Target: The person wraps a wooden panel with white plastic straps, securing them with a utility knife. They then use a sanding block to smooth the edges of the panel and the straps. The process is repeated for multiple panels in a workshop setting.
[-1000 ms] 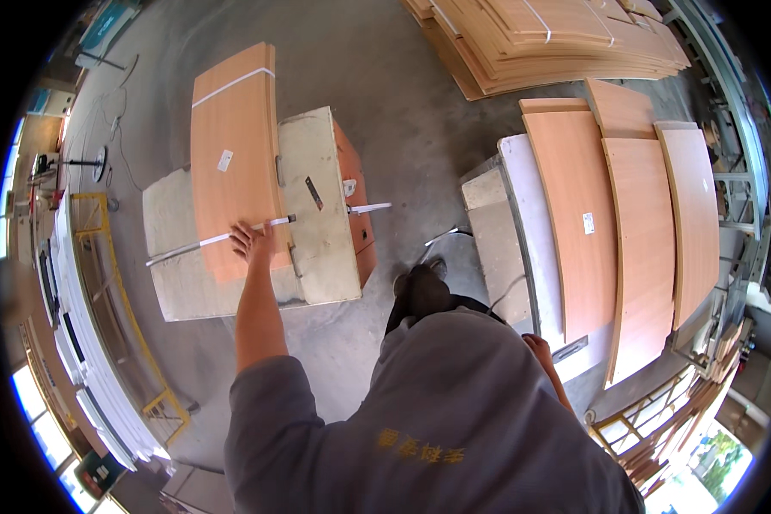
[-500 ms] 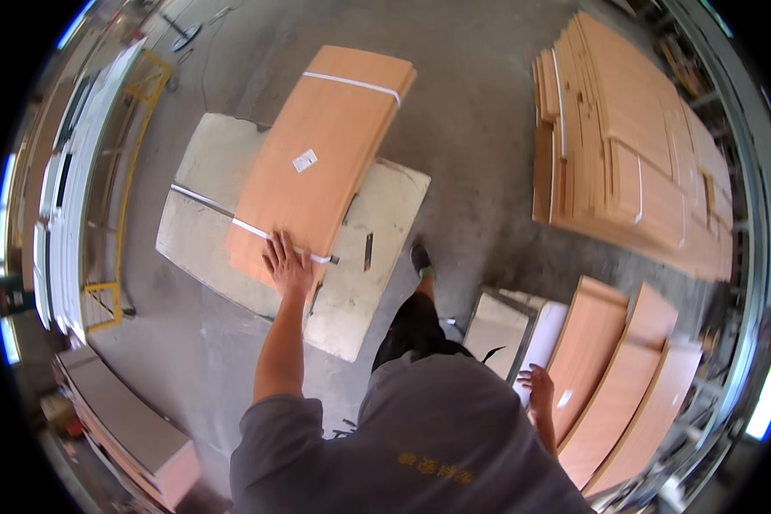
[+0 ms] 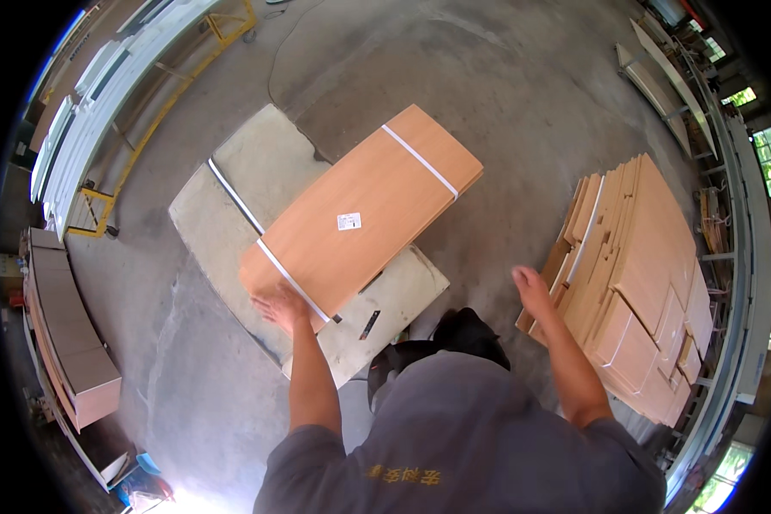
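Observation:
My left hand (image 3: 283,307) lies with fingers spread on the near left corner of a bundle of wood-coloured panels (image 3: 377,193), just outside a white strap (image 3: 293,281). A second white strap (image 3: 420,160) crosses the far end, and a white label (image 3: 349,221) sits between them. Under the bundle, set crosswise, is a worn pale board (image 3: 261,150) on the floor. My right hand (image 3: 533,289) is raised off to the right, apart from the bundle, near a tall stack of panels. It is seen edge-on, with most of its fingers hidden.
The tall stack of wood-coloured panels (image 3: 660,231) stands at the right, in front of metal racking. A yellow-framed rack (image 3: 133,158) carries long white profiles at the far left. Long grey-topped panels (image 3: 68,317) lie at the left edge. A dark strip (image 3: 369,325) shows on the pale board.
The view has turned to the right. My left hand has slid to the bundle's near left corner, off the strap. My right hand has come forward and up from the panels at my right side.

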Demonstrator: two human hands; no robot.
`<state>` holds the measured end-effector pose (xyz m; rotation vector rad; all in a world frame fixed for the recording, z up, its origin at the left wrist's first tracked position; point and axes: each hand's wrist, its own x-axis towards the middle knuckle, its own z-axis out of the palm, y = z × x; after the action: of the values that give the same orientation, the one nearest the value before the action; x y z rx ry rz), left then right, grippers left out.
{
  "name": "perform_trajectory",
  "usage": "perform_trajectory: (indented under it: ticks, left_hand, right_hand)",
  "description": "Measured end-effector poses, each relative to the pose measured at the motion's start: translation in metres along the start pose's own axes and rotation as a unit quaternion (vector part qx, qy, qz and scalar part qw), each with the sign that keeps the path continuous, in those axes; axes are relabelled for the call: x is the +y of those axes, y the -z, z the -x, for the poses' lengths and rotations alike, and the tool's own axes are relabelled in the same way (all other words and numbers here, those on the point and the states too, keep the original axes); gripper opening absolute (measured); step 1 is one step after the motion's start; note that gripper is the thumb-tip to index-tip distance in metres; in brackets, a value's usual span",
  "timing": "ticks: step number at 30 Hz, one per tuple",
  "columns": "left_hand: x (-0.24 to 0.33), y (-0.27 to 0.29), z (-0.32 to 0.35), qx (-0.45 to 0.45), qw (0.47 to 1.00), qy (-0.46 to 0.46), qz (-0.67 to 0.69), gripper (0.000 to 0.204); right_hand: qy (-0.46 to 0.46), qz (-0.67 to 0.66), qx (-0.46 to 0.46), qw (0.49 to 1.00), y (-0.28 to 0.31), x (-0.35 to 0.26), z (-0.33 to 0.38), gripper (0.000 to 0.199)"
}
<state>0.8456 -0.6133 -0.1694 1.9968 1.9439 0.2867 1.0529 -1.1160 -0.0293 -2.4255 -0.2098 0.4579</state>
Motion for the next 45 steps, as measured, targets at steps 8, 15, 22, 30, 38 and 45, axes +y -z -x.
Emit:
perform_trajectory:
  ticks: [8, 15, 22, 30, 38, 45]
  left_hand:
    - [0.003, 0.001, -0.015, 0.005, 0.989, 0.142, 0.04, 0.062]
    - [-0.01, 0.006, -0.02, 0.011, 0.966, 0.256, 0.046, 0.081]
    - [-0.056, 0.026, -0.01, 0.008, 0.989, 0.097, -0.115, 0.072]
    - [0.088, -0.019, 0.038, -0.016, 0.981, 0.127, -0.146, 0.086]
    - [0.111, -0.019, 0.199, 0.047, 0.992, 0.032, 0.115, 0.061]
    - [0.03, -0.012, 0.275, -0.026, 0.995, 0.096, -0.008, 0.051]
  right_hand:
    - [0.125, 0.124, 0.075, 0.982, -0.072, -0.049, -0.336, 0.057]
    - [-0.042, 0.002, -0.142, 0.989, -0.121, -0.051, -0.432, 0.074]
    - [-0.083, -0.045, -0.175, 0.98, -0.141, -0.023, -0.439, 0.081]
    - [-0.11, -0.23, -0.328, 0.91, -0.111, 0.003, -0.464, 0.082]
    - [-0.082, -0.294, -0.345, 0.888, -0.093, -0.021, -0.437, 0.086]
    - [-0.131, -0.287, -0.368, 0.875, -0.155, -0.061, -0.375, 0.09]
